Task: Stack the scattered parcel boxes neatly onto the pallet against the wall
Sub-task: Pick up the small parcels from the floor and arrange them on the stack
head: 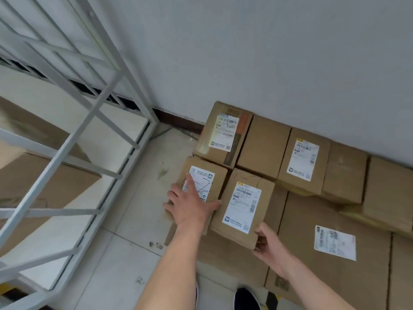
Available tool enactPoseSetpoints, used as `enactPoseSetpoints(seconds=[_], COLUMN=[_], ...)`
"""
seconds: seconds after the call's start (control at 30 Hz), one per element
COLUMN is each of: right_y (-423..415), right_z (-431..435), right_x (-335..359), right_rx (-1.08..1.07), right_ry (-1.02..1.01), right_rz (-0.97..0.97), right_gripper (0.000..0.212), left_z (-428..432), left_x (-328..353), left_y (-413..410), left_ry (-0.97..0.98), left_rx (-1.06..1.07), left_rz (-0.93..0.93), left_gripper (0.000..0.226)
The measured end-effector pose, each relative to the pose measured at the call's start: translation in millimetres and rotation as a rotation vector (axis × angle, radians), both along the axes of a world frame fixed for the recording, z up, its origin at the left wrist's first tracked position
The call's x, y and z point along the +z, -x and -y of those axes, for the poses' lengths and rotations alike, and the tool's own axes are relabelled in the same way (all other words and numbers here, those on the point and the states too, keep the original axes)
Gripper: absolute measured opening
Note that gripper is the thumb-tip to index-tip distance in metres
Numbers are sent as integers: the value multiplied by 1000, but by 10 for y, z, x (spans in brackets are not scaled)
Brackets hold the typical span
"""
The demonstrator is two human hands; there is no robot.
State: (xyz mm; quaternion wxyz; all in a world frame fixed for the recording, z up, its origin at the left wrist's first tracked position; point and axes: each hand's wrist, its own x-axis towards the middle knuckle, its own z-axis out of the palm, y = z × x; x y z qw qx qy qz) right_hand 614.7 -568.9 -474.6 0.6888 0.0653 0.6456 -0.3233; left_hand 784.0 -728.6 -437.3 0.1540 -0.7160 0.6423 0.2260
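Note:
Several brown parcel boxes lie stacked against the grey wall; the pallet under them is hidden. My left hand (192,205) rests flat, fingers spread, on a small box with a scribbled white label (205,175) at the stack's left edge. My right hand (269,243) grips the near right corner of the neighbouring small labelled box (243,206). Both small boxes sit on larger flat cartons (324,220). A row of boxes (263,144) runs along the wall behind them.
A white metal shelving rack (93,121) stands to the left, with large cartons (55,182) on its lower shelf. A strip of tiled floor (138,209) lies between the rack and the stack. My black shoe (245,298) shows at the bottom.

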Motion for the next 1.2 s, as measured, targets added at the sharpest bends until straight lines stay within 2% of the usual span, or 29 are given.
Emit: enactPoseSetpoints(seconds=[0.17, 0.3, 0.4, 0.53, 0.67, 0.77, 0.9, 1.03, 1.2], right_y=[47, 18, 21, 56, 291, 773, 1712, 2666, 3582], right_z=[97, 51, 59, -143, -592, -1102, -1962, -3191, -4971], right_x=[-233, -247, -213, 101, 757, 1356, 1931, 2423, 2825], right_rx=[-103, -74, -39, -71, -140, -220, -323, -437, -610], right_ry=[8, 10, 41, -21, -91, -117, -126, -164, -238], right_rz=[-133, -175, -196, -213, -226, -264, -387, -520, -633], right_gripper=[30, 28, 37, 73, 70, 69, 68, 66, 59], left_z=[38, 15, 38, 20, -237, -559, -1277, -2380, -3964], left_x=[-273, -321, -264, 107, 782, 1307, 1917, 2334, 2575], left_y=[85, 141, 175, 325, 829, 1477, 2676, 3913, 5169], left_ry=[-36, -39, -87, -93, -140, -162, -132, -122, -200], left_rx=[-46, -82, -127, -437, -611, -709, -802, -963, -1161], left_rz=[-36, -41, -33, 48, 17, -21, -144, -244, -303], left_gripper=[121, 109, 106, 98, 91, 86, 91, 90, 89])
